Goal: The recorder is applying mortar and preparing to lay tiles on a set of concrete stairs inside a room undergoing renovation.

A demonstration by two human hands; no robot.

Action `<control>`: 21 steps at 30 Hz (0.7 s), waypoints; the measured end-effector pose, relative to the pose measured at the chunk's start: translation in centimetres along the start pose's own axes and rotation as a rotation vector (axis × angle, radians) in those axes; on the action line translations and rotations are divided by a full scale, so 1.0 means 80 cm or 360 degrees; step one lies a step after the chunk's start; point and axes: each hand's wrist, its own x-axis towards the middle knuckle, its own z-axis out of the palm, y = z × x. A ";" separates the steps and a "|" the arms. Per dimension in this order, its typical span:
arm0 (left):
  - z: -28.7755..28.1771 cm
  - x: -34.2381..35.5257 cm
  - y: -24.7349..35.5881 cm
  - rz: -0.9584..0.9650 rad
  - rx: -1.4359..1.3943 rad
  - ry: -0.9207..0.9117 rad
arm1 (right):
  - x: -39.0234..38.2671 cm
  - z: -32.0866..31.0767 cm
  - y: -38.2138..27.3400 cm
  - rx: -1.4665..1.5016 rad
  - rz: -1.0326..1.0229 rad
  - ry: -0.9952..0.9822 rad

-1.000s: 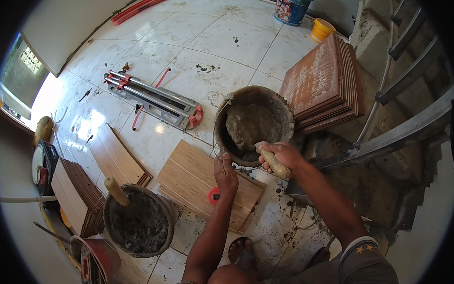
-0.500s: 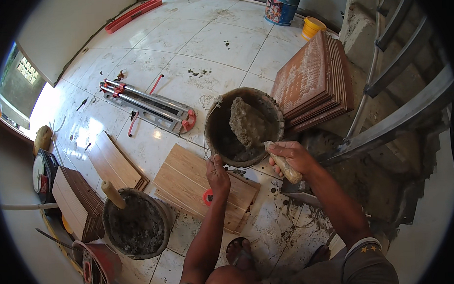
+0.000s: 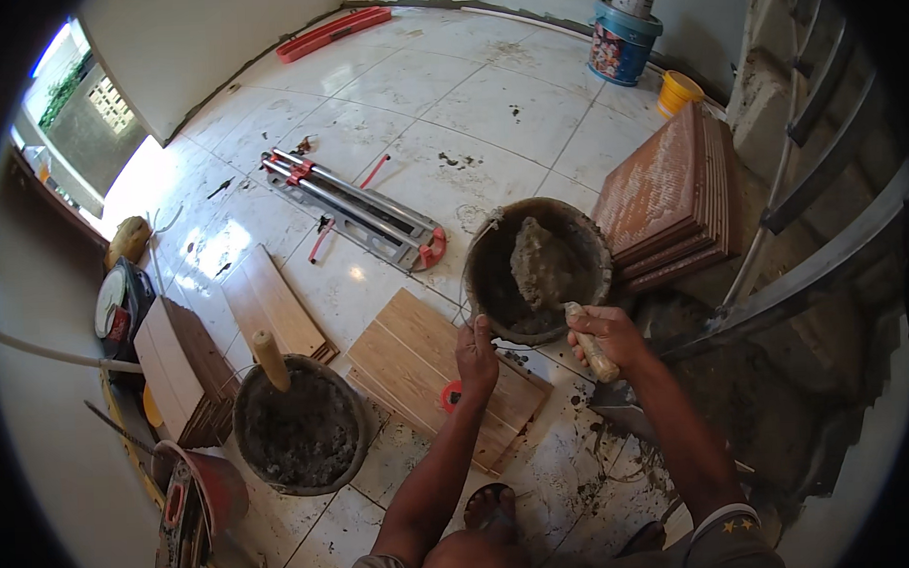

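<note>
Grey mortar (image 3: 537,261) — heaped narrower than before — right hand (image 3: 615,336) clenching trowel (image 3: 594,356), left hand (image 3: 476,358) pinching bucket (image 3: 484,261)

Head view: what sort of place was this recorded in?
Probably a room under construction or renovation. A tile cutter lies out, reddish-brown tiles are stacked nearby, and a bucket holds wet grey mix.

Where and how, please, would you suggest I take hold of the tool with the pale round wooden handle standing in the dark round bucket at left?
I'd grip the upper half of the pale round wooden handle, probably coming from above: it leans up out of the grey mortar with its top free, its lower end hidden.
</note>
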 end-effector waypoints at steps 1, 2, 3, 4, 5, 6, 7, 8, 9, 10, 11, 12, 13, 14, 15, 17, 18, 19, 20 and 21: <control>0.000 0.000 -0.002 0.0016 -0.0112 -0.0011 | -0.001 -0.001 0.004 -0.0007 -0.0022 0.0030; 0.001 0.001 -0.003 0.0004 -0.0131 -0.0052 | -0.003 -0.002 0.008 -0.0013 -0.0018 0.0086; 0.001 0.001 -0.005 0.0033 -0.0123 -0.0044 | -0.005 -0.002 0.010 -0.0033 -0.0048 0.0074; 0.002 0.001 -0.005 0.0072 -0.0060 -0.0016 | -0.007 -0.002 0.011 -0.0051 -0.0069 0.0052; 0.002 0.002 -0.006 0.0053 -0.0124 -0.0073 | -0.010 -0.002 0.011 -0.0015 -0.0077 0.0049; 0.003 0.002 -0.006 0.0068 -0.0155 -0.0056 | -0.013 -0.002 0.010 -0.0014 -0.0093 0.0077; 0.003 0.002 -0.006 0.0138 -0.0150 -0.0025 | -0.016 -0.001 0.008 -0.0029 -0.0121 0.0068; 0.004 0.002 -0.006 0.0083 -0.0187 -0.0046 | -0.019 -0.001 0.005 -0.0042 -0.0116 0.0067; 0.003 0.002 -0.006 0.0058 -0.0198 -0.0046 | -0.023 0.000 0.002 -0.0051 -0.0131 0.0070; 0.003 0.002 -0.006 0.0046 -0.0158 -0.0025 | -0.028 0.000 -0.003 -0.0057 -0.0153 0.0068; 0.003 0.002 -0.006 0.0033 -0.0205 -0.0040 | -0.032 -0.001 -0.007 -0.0048 -0.0153 0.0057; 0.003 0.002 -0.006 0.0052 -0.0160 -0.0028 | -0.037 -0.001 -0.013 -0.0037 -0.0142 0.0048; 0.003 0.002 -0.006 0.0069 -0.0115 -0.0019 | -0.042 -0.002 -0.018 -0.0036 -0.0152 0.0049; 0.003 0.003 -0.006 0.0069 -0.0115 -0.0025 | -0.047 -0.003 -0.024 -0.0065 -0.0139 0.0011; 0.003 0.003 -0.005 0.0063 -0.0147 -0.0033 | -0.054 -0.005 -0.030 -0.0094 -0.0092 0.0000; 0.003 0.003 -0.004 0.0062 -0.0180 -0.0049 | -0.069 -0.009 -0.041 -0.0095 -0.0124 -0.0063; 0.003 0.002 -0.003 0.0028 -0.0174 -0.0052 | -0.078 -0.011 -0.046 -0.0096 -0.0104 -0.0106; 0.003 0.001 -0.002 -0.0005 -0.0128 -0.0039 | -0.088 -0.014 -0.051 -0.0097 -0.0121 -0.0100; 0.003 0.001 -0.001 -0.0007 -0.0166 -0.0064 | -0.099 -0.018 -0.056 -0.0130 -0.0072 -0.0127; 0.002 0.001 0.000 -0.0018 -0.0171 -0.0054 | -0.110 -0.022 -0.060 -0.0158 0.0011 -0.0129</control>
